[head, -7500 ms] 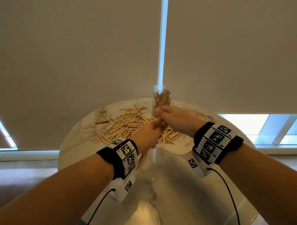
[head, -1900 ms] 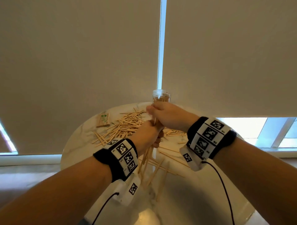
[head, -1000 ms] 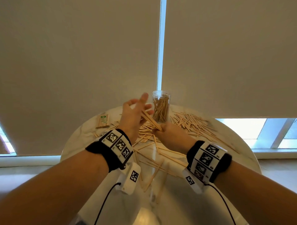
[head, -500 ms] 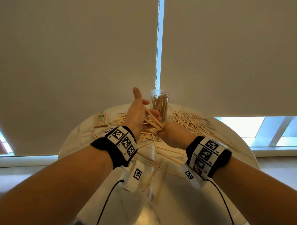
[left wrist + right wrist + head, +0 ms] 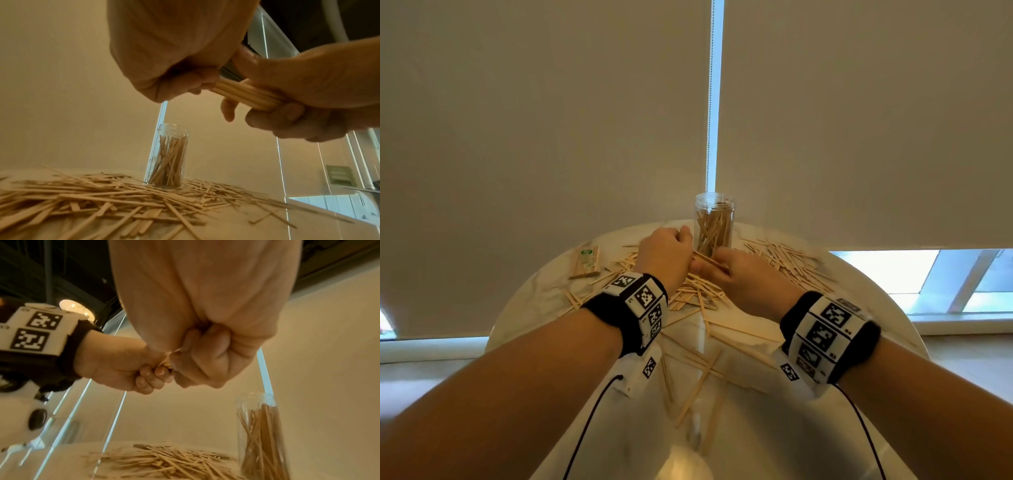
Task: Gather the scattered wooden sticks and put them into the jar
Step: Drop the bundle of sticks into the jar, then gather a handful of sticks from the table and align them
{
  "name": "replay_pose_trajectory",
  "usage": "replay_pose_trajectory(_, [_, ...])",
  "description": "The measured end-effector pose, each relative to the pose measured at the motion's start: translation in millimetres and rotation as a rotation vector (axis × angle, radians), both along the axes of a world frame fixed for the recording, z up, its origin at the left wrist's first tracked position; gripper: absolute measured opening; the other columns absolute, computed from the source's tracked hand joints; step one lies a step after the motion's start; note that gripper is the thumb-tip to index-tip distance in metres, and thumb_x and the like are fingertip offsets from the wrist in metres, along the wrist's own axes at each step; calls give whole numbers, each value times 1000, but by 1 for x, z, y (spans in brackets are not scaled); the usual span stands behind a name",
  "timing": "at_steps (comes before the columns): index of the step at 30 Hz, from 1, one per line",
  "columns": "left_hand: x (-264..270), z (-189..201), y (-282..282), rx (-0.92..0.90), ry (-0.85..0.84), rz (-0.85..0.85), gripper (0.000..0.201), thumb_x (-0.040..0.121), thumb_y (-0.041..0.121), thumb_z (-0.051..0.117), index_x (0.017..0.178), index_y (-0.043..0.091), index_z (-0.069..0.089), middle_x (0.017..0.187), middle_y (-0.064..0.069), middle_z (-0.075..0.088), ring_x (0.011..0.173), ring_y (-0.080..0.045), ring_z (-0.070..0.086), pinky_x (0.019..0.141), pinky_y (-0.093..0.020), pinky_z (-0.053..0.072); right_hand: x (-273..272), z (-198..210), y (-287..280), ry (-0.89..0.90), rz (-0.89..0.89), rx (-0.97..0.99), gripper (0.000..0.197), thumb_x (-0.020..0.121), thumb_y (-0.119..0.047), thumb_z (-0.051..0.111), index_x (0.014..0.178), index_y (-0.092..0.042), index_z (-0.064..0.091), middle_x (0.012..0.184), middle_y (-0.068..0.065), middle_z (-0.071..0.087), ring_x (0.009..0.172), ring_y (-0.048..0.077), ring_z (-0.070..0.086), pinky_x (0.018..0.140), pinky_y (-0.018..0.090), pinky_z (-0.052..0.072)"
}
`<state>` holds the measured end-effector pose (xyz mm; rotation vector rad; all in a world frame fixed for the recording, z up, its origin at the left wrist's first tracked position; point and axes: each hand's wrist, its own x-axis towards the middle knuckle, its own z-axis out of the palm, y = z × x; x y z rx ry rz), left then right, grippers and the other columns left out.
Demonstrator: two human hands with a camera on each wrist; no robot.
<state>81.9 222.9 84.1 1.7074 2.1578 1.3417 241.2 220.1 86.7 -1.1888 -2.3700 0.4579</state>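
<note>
**Bundle level in both fists, jar just beyond**

Beige blinds hang behind the round pale table (image 5: 859, 298) where we work, with a bright slit between them straight behind the jar (image 5: 714, 224). Our left hand (image 5: 666, 255) and right hand (image 5: 743, 277) meet just in front of the jar, and both grip one bundle of sticks (image 5: 248, 95) between them. The fingers (image 5: 191, 82) of the left hand curl tight round one end; the right hand wraps the other end, thumb over the top. Nothing of either hand is slack.

What the coming move turns on, as we judge it: the bundle lies nearly level, its long axis running across us from hand to hand, while the jar stands upright with its mouth facing up, just beyond the knuckles and a little above them. So the bundle has to be tipped on end before it can drop in. The left hand sits nearest the jar's wall, almost touching it.

Inside the jar sticks already lean criss-cross, filling much of it, so the mouth leaves little spare room. Loose sticks (image 5: 787, 258) lie heaped left and right of the jar and strewn toward us. A small packet (image 5: 585, 262) rests near the left rim, well apart. Open air above the jar is free for lifting.
</note>
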Motion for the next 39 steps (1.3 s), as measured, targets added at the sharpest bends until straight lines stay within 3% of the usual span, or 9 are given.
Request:
replay_pose_trajectory(8, [-20, 18, 58, -157, -425, -213, 59, 103, 59, 27, 95, 14, 65, 77, -8, 74, 57, -19, 64, 56, -30, 55, 10, 66, 65, -219, -110, 99, 46, 101, -60, 36, 74, -30, 59, 65, -5, 56, 57, 11, 50, 55, 26, 34])
replay_pose_trajectory(13, [-56, 38, 123, -256, -165, -242, 33, 100, 41, 56, 109, 11, 63, 92, -3, 73, 80, -17, 70, 79, -36, 61, 5, 116, 148, -454, -303, 184, 51, 99, -60, 44, 84, -19, 69, 72, -1, 61, 70, 17, 56, 64, 31, 42])
replay_pose_trajectory(16, [-61, 42, 158, -389, 16, -276, 70, 81, 56, 74, 131, 13, 52, 120, -6, 66, 106, -24, 65, 94, -43, 55, -20, 125, 197, -724, -349, 297, 33, 99, -44, 56, 94, -15, 73, 79, 0, 64, 82, 22, 63, 71, 34, 50])
replay_pose_trajectory(20, [-46, 32, 193, -371, 28, -345, 126, 68, 56, 84, 158, 13, 7, 154, -13, 41, 135, -31, 47, 107, -39, 41, -61, 117, 240, -943, -281, 314, 32, 93, -46, 62, 87, -16, 72, 82, -2, 66, 82, 21, 65, 68, 29, 49])
replay_pose_trajectory(23, [-41, 16, 214, -347, -19, -382, 118, 74, 44, 85, 158, 15, 8, 147, -11, 48, 127, -28, 52, 94, -33, 44, -92, 100, 263, -1046, -196, 299, 41, 100, -46, 55, 79, -11, 64, 74, -2, 58, 68, 16, 55, 63, 25, 40])
replay_pose_trajectory(25, [-42, 6, 223, -350, -21, -387, 105, 76, 37, 85, 155, 19, 18, 137, -8, 57, 117, -26, 59, 94, -34, 50, -108, 90, 272, -1091, -157, 311, 43, 104, -41, 46, 98, -5, 68, 72, 1, 55, 67, 17, 53, 71, 29, 39])
replay_pose_trajectory(30, [-49, 1, 230, -334, 6, -390, 79, 81, 26, 79, 144, 18, 33, 121, -3, 61, 100, -22, 61, 83, -37, 54, -117, 78, 279, -1132, -85, 222, 26, 95, -24, 65, 116, -9, 69, 78, 2, 62, 59, 11, 51, 55, 22, 41])
replay_pose_trajectory(33, [-51, 0, 234, -339, 18, -392, 89, 82, 28, 78, 152, 21, 24, 123, -8, 60, 94, -23, 62, 74, -33, 53, -112, 76, 280, -1153, -140, 201, 28, 94, -26, 67, 116, -8, 71, 98, 5, 70, 74, 16, 58, 57, 22, 42])
replay_pose_trajectory(39, [-50, -6, 231, -288, -69, -404, 84, 80, 23, 78, 148, 23, 30, 100, 6, 60, 87, -20, 61, 77, -35, 54, -102, 77, 275, -937, -22, 86, 36, 98, -20, 56, 134, -17, 60, 129, 7, 62, 114, 23, 58, 93, 32, 44])
